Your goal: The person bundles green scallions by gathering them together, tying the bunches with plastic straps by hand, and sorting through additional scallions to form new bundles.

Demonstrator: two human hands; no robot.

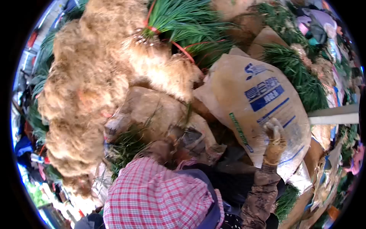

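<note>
My right hand (275, 142), in a stained glove, is raised over a printed fertilizer sack (248, 82). Its fingers are slightly bent and apart, with nothing visible in them. My left hand (174, 137) is blurred low in the middle, close to a dark grey scrap (191, 138) and a dirty, pale sack (146, 101); I cannot tell what it holds. Loose green blades (131, 147) lie beside the left forearm. Pink plaid cloth (152, 194) covers much of the lower view and hides part of that arm.
A large heap of tan, fibrous roots (84, 87) rises on the left. At the top, a bundle of long green leaves (183, 17) is tied with red twine (181, 47). More green bundles (297, 74) lie at right, by a pale bar (333, 115).
</note>
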